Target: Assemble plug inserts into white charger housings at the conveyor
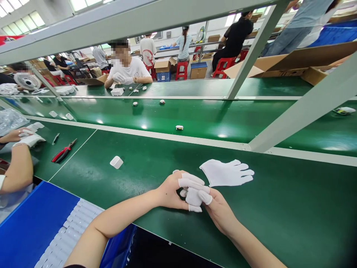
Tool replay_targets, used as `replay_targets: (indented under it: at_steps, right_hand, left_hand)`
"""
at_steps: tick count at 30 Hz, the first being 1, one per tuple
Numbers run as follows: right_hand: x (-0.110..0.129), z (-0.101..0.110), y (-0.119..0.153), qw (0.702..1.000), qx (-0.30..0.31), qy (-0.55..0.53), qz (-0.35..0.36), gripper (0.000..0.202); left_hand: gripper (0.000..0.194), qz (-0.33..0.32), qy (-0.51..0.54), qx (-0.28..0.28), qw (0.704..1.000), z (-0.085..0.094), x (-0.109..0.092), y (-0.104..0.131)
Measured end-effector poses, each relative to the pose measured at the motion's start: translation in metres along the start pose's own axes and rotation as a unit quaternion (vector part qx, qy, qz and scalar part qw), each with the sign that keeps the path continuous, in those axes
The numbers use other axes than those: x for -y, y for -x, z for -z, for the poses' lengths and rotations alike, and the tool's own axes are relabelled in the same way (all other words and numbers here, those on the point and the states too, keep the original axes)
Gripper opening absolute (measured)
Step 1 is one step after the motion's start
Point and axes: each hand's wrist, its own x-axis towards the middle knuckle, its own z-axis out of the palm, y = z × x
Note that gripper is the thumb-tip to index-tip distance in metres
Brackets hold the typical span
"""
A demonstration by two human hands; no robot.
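Note:
My left hand (pixel 173 191), with white covers on its fingers, curls around a small white rounded plastic case (pixel 193 196). From the other side my right hand (pixel 220 211) pinches the same case, its covered thumb and fingertips pressed on it. A small white part shows beside the case, partly hidden by the fingers. Just beyond my hands lies a flat white glove (pixel 227 172). To the left a white open rounded shell (pixel 116 162) rests on the green bench (pixel 145 163).
Red-handled pliers (pixel 64 151) and a small blade-like tool (pixel 55 139) lie at left, near a co-worker's gloved hand (pixel 29 138). A blue bin (pixel 36 219) holds rows of white shells. Small assemblies sit on the green belt (pixel 206 119). A slanted metal post (pixel 301 108) stands at right.

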Motion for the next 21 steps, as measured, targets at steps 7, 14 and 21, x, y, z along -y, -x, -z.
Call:
replay_targets:
  at_steps: [7,14,21]
  right_hand:
    - [0.0032,0.006,0.0003,0.999,0.016,0.025,0.022,0.038]
    - [-0.0002,0.0032,0.0012,0.997,-0.003,0.075,0.02,0.034]
    - [0.0037,0.0037,0.0007,0.998,0.015,0.052,0.012,0.038]
  left_hand:
    - [0.052,-0.002,0.006,-0.021,1.0,-0.0047,0.0007,0.0026]
    - [0.052,-0.026,-0.017,-0.06,0.998,-0.0091,-0.0002,0.0035]
    - [0.054,0.04,-0.005,-0.045,0.998,-0.0035,-0.0017,0.0027]
